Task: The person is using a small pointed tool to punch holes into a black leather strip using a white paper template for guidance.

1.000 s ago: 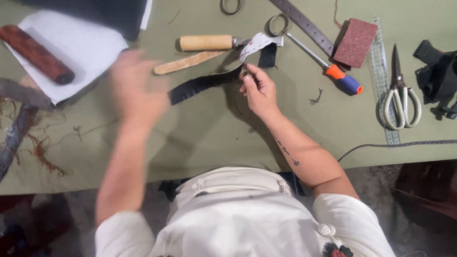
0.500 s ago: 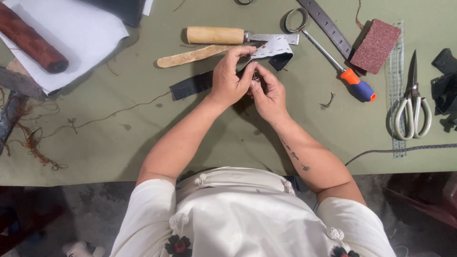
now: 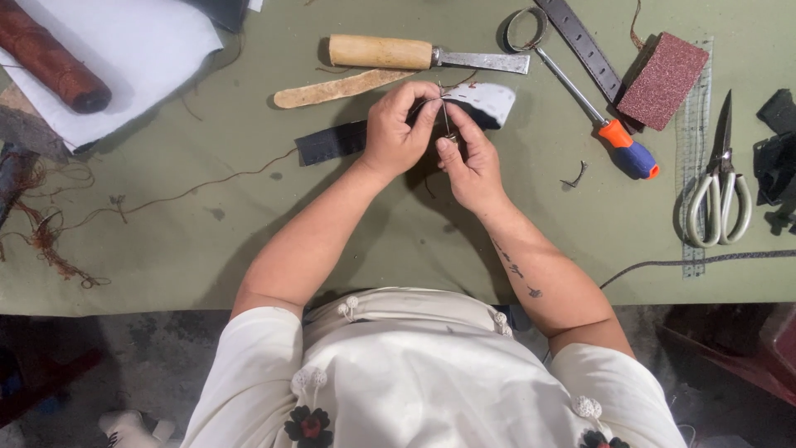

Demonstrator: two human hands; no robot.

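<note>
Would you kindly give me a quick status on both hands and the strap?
Left hand and right hand together, pinching a thin needle. Black strap flat on table, under left hand. Knife just beyond, not touching.

A dark leather strap [image 3: 332,143] is laid flat, extending leftward from under the left hand [image 3: 398,129], while its pale perforated end [image 3: 489,101] is curled upward just above the right hand [image 3: 468,162]. A thin needle [image 3: 445,118] is pinched upright between both hands.

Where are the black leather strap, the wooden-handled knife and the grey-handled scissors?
black leather strap [image 3: 330,143]: head view, bare left end.
wooden-handled knife [image 3: 380,51]: head view, middle of handle.
grey-handled scissors [image 3: 718,203]: head view, between the handle loops.
</note>
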